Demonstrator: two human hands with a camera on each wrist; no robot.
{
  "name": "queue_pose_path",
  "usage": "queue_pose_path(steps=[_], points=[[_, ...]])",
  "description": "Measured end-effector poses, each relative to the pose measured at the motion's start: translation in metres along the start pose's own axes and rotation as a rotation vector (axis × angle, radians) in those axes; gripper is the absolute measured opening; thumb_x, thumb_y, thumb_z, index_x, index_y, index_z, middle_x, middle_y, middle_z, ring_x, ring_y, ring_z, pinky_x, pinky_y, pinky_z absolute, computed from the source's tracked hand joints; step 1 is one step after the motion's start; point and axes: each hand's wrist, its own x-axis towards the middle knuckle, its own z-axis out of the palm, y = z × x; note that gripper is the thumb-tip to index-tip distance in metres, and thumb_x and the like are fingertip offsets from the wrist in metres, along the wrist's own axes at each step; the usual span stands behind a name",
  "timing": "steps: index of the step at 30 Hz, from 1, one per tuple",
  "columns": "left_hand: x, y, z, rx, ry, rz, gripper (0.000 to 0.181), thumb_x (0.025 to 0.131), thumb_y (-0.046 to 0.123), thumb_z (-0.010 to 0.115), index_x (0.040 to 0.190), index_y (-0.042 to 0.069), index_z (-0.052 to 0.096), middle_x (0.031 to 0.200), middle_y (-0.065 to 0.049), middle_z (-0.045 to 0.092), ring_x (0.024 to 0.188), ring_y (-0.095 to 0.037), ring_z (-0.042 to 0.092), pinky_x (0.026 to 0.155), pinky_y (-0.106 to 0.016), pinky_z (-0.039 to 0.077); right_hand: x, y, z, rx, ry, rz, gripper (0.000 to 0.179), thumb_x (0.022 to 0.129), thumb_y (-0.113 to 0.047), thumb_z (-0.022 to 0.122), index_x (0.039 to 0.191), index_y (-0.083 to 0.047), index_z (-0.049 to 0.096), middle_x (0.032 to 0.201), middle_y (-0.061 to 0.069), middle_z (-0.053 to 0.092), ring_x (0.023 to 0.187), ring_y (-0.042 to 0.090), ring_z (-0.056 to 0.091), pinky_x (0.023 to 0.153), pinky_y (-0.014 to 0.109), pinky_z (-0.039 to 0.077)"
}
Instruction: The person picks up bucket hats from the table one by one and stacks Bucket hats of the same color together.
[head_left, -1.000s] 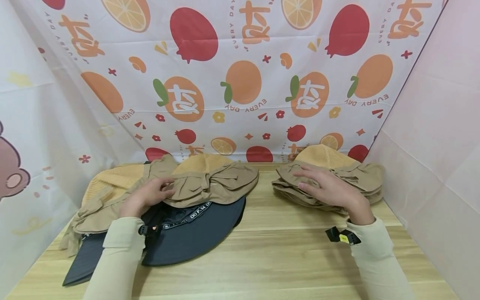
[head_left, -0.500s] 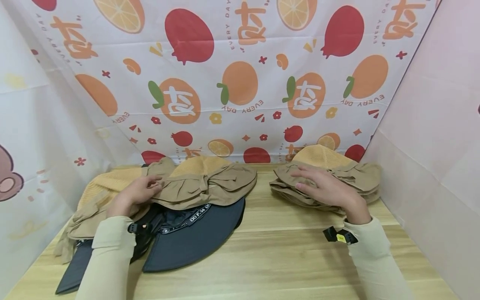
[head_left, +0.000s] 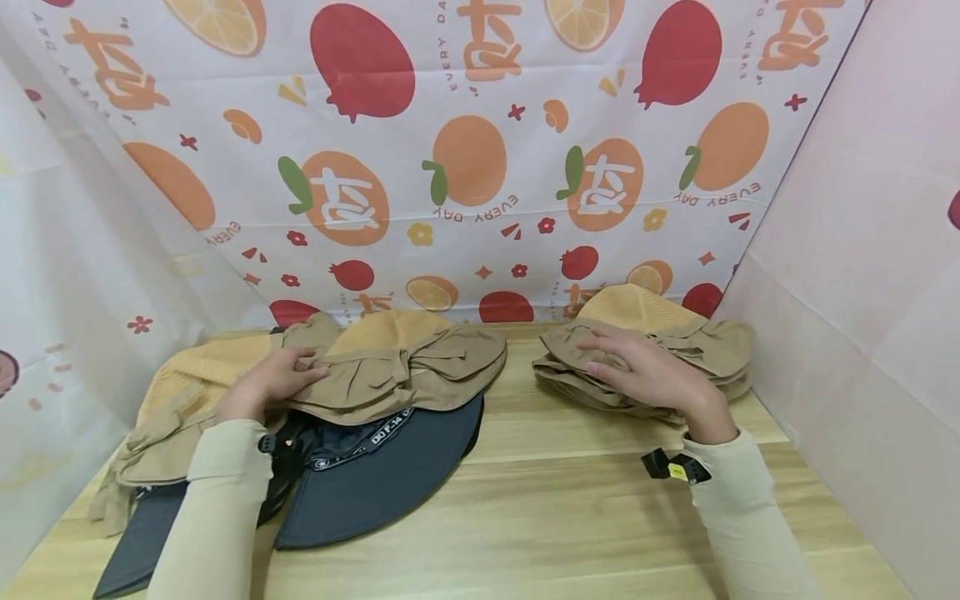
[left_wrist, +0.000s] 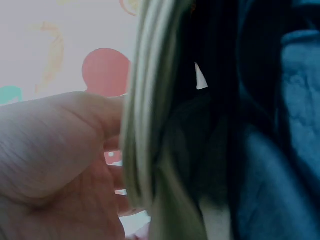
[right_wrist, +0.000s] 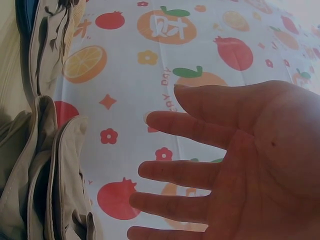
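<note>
My left hand (head_left: 268,385) hovers palm down over the left brim of a tan bucket hat (head_left: 412,367) with a yellow knit crown and a bow. In the left wrist view, layered brim edges (left_wrist: 142,110) hide the fingertips; contact is hard to tell. Dark navy hats (head_left: 375,492) with a lettered inner band lie under it. A second tan and yellow hat (head_left: 176,375) sits partly behind my left forearm. At the right, my right hand (head_left: 645,367) spreads its fingers above a stack of matching tan hats (head_left: 705,350), holding nothing.
The hats rest on a light wooden table (head_left: 555,517). A fruit-printed cloth (head_left: 480,83) hangs directly behind them, with pale cloth walls at the left and right (head_left: 862,292). Another navy brim (head_left: 142,533) sticks out at the front left.
My left hand moved left off the middle tan hat, then slightly right over its brim again. The right hand stays over its stack. The head view has shifted a little.
</note>
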Motion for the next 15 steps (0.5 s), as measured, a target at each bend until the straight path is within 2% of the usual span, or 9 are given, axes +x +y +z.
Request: queue_pose_path(steps=[2,4,7,10,15], points=[[0.001,0.001,-0.001,0.01,0.025,-0.005,0.055,0.104,0.024,0.061,0.135,-0.021,0.052,0.125,-0.043,0.061,0.115,-0.056,0.06,0.097,-0.064,0.05,0.0,0.0,0.0,0.004,-0.001,0.004,0.039,0.106,-0.017,0.058,0.142,-0.004,0.06,0.156,0.024,0.048,0.146,0.047,0.042,0.115,0.063,0.038],[0.001,0.002,-0.001,0.007,0.044,-0.018,0.044,0.104,0.023,0.062,0.121,-0.017,0.062,0.104,-0.034,0.068,0.095,-0.046,0.065,0.084,-0.052,0.054,0.0,0.0,0.0,0.008,-0.002,0.005,0.039,0.106,-0.017,0.058,0.143,-0.004,0.06,0.156,0.024,0.047,0.146,0.046,0.043,0.115,0.063,0.039],[-0.001,0.004,-0.003,-0.009,0.079,-0.019,0.03,0.103,0.022,0.063,0.101,-0.008,0.068,0.08,-0.014,0.061,0.075,-0.025,0.055,0.068,-0.037,0.044,0.0,-0.001,0.0,0.009,0.0,0.003,0.039,0.106,-0.017,0.058,0.143,-0.005,0.06,0.157,0.024,0.047,0.146,0.045,0.043,0.115,0.062,0.04],[-0.005,0.008,-0.006,0.0,0.101,-0.003,0.027,0.103,0.024,0.063,0.092,0.0,0.064,0.075,-0.005,0.053,0.07,-0.019,0.049,0.066,-0.032,0.038,0.0,-0.002,-0.001,0.007,0.004,0.0,0.039,0.106,-0.018,0.058,0.143,-0.004,0.06,0.156,0.023,0.048,0.146,0.045,0.044,0.115,0.062,0.04],[-0.013,0.017,-0.011,0.053,0.128,0.073,0.028,0.106,0.026,0.06,0.087,0.005,0.057,0.072,-0.004,0.048,0.068,-0.018,0.046,0.067,-0.034,0.036,-0.002,-0.003,-0.002,0.005,-0.002,0.001,0.04,0.107,-0.021,0.056,0.143,-0.004,0.06,0.157,0.024,0.047,0.146,0.045,0.043,0.115,0.062,0.039]])
